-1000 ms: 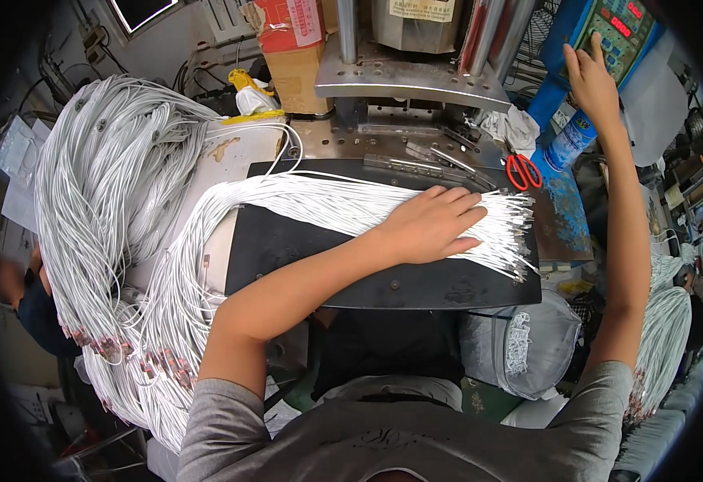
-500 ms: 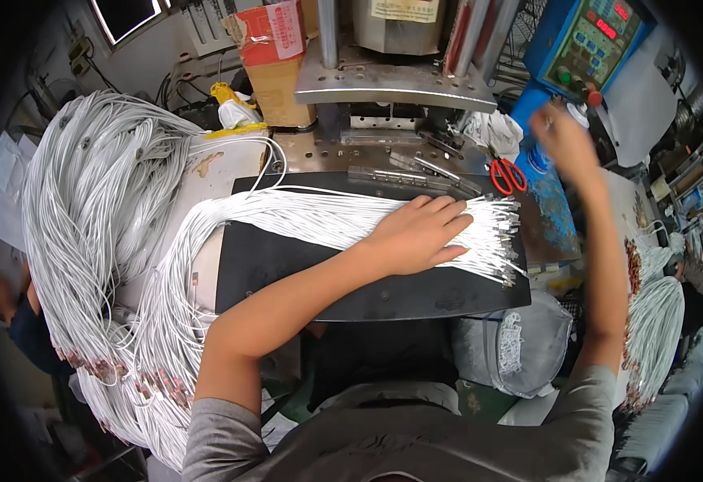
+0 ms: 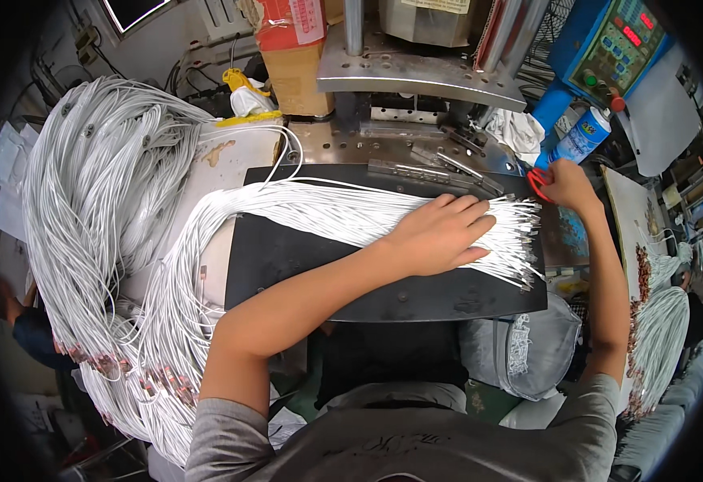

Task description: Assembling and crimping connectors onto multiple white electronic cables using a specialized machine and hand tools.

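Observation:
A bundle of white cables lies across a black board, its metal-tipped ends fanned out at the right. My left hand rests flat on the bundle close to those ends, fingers stretched and slightly apart. Just right of the cable ends, my right hand has its fingers closed on the red handles of a pair of scissors. The scissors' blades are hard to make out.
A large heap of white cables fills the left side. Behind the board stands a metal press with loose metal bars before it. A blue spray can and control box are at back right. More cables hang at the right.
My right hand has come down from beside the control box and taken hold of the scissors. My left hand stays on the cables. The whole view has shifted slightly.

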{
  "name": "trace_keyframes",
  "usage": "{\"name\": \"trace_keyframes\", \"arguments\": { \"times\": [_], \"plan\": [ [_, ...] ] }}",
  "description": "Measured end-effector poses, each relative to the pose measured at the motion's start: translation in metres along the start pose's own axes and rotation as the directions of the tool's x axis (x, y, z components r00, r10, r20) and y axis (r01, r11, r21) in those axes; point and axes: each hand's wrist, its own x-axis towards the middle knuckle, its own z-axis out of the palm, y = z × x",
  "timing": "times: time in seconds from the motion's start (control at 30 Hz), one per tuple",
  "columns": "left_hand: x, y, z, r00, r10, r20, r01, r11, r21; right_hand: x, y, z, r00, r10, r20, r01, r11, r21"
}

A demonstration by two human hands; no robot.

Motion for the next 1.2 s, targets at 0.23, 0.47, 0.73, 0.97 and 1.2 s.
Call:
{"name": "trace_keyframes", "arguments": {
  "times": [0.23, 0.47, 0.73, 0.97, 1.2],
  "plan": [
    [0.001, 0.0, 0.002, 1.0, -0.003, 0.004, 0.003, 1.0, -0.012, -0.025, -0.026, -0.037, 0.997, -0.007, 0.072, -0.033, 0.843, 0.537],
    [-0.001, -0.001, 0.001, 1.0, -0.003, -0.017, 0.003, 1.0, 0.007, 0.025, -0.117, 0.005, 0.995, -0.042, -0.091, 0.097, 0.62, 0.779],
    [-0.003, -0.002, 0.002, 1.0, 0.004, -0.022, -0.005, 1.0, -0.009, 0.058, -0.165, 0.012, 0.99, 0.126, -0.067, -0.014, 0.553, 0.833],
    [-0.003, -0.004, -0.001, 0.999, 0.019, -0.031, -0.019, 1.0, -0.021, 0.066, -0.159, 0.023, 0.969, 0.15, -0.196, 0.068, 0.602, 0.796],
    [-0.004, -0.004, -0.001, 0.999, 0.02, -0.036, -0.02, 1.0, -0.019, 0.067, -0.157, 0.016, 0.97, 0.151, -0.19, 0.055, 0.626, 0.778]
  ]
}}
